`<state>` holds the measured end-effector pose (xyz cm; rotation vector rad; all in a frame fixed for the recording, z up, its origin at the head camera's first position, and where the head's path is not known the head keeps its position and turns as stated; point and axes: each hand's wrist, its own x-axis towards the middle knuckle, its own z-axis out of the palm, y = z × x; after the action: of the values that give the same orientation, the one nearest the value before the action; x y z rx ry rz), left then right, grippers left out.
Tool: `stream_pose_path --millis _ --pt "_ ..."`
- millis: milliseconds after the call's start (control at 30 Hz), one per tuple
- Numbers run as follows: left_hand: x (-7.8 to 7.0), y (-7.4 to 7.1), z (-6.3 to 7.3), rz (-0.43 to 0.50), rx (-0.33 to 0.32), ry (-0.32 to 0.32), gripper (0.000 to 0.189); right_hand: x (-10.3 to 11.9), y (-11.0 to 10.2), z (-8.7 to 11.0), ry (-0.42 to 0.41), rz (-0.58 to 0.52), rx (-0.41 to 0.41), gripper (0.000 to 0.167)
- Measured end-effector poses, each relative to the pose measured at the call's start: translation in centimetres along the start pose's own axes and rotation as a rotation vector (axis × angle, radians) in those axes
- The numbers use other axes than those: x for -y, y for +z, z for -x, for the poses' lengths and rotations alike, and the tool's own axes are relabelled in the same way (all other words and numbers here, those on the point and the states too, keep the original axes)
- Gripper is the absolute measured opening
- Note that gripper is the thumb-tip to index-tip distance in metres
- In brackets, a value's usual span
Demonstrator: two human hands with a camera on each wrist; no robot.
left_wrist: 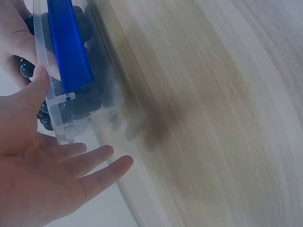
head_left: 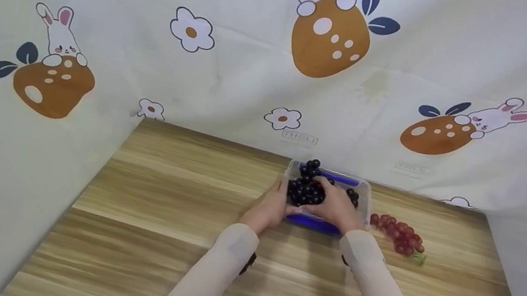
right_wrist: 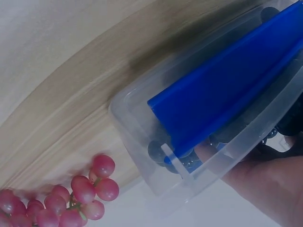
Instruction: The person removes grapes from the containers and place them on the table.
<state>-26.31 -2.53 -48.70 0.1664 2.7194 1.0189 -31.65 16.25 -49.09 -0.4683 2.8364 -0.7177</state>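
Observation:
A clear plastic box [head_left: 365, 198] with blue side clips [right_wrist: 227, 80] stands at the back of the table, holding black grapes [head_left: 304, 193]. My right hand [head_left: 337, 207] reaches over the near rim and grips the black grapes, thumb towards me and fingers curled over the bunch. In the right wrist view the box wall partly hides its fingertips. My left hand [left_wrist: 52, 165] is at the box's left end, thumb by the rim and the other fingers loosely extended beside the corner. Some grapes rise above the far left rim.
A bunch of red grapes [head_left: 397, 234] with a green stem end lies on the wooden table [head_left: 168, 196], just right of the box. Behind the box rises a pale cloth [head_left: 233, 72] printed with rabbits and flowers, which also runs along both sides.

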Motion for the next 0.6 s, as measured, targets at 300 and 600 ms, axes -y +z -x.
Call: stream_pose_path --millis 300,600 --pt "-0.1 -0.01 0.03 0.011 -0.002 0.0 0.095 -0.03 0.03 -0.2 0.002 0.02 -0.02 0.086" --pt "-0.25 -0.06 0.3 -0.02 -0.005 0.005 0.092 -0.11 0.15 -0.27 0.019 0.01 -0.002 0.088"
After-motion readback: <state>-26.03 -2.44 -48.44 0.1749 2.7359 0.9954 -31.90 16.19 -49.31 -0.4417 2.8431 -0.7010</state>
